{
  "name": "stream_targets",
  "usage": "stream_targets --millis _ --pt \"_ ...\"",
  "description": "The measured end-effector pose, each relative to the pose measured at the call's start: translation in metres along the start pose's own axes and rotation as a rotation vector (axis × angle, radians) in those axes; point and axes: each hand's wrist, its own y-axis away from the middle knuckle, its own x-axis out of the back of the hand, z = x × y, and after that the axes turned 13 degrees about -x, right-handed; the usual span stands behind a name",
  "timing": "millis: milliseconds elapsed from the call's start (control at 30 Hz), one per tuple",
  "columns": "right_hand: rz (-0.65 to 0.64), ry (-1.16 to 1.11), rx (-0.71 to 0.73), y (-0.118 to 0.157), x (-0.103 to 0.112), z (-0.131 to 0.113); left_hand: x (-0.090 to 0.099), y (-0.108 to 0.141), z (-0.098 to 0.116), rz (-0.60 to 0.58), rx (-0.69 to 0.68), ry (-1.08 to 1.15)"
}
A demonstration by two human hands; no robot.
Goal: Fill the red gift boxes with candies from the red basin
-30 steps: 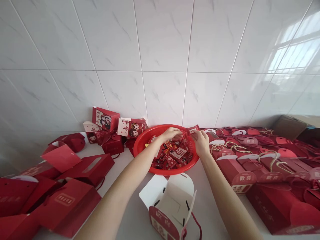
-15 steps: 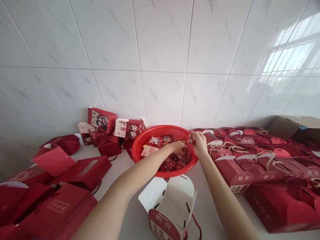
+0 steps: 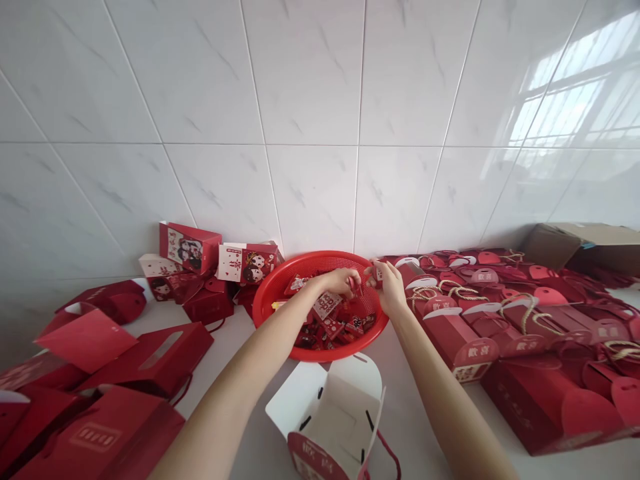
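A red plastic basket (image 3: 320, 355) holds a heap of small wrapped sweets (image 3: 327, 307), mostly red. Over its right half my left hand (image 3: 341, 283) is closed on a small red wrapped candy (image 3: 355, 285). Close beside it, at the basket's right rim, my right hand (image 3: 391, 287) has its fingers round a small red packet (image 3: 379, 272); part of the packet is hidden. In front of the basket, between my forearms, stands a red gift box (image 3: 330, 417) with its white flaps spread and bare inside.
Rows of red gift boxes (image 3: 460, 340) with cord handles fill the right side. At left lie more red boxes (image 3: 155, 350), and several printed ones (image 3: 250, 263) lean by the tiled wall (image 3: 310, 193). A brown carton (image 3: 575, 250) sits at the far right.
My left hand has risen from among the sweets, now with a small red candy in its fingers, and is nearer my right hand. The view has shifted slightly right.
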Motion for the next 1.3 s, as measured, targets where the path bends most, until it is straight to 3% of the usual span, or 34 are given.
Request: stream_targets --millis 133,267,567,900,1300 --pt "0.027 -0.016 -0.013 -0.004 0.0 0.002 0.024 0.009 -0.001 0.166 -0.082 0.354" --pt "0.031 -0.005 -0.023 -0.004 0.0 0.002 0.032 0.015 -0.002 0.195 -0.11 0.509" --pt "0.015 0.057 -0.051 -0.005 0.001 0.004 0.033 0.015 0.0 0.182 -0.065 0.482" --pt "-0.044 0.082 -0.059 -0.002 -0.004 0.003 0.016 0.004 0.01 0.351 -0.162 0.485" --pt "-0.037 -0.072 -0.078 -0.01 0.002 0.004 0.013 0.003 0.013 0.278 -0.128 0.64"
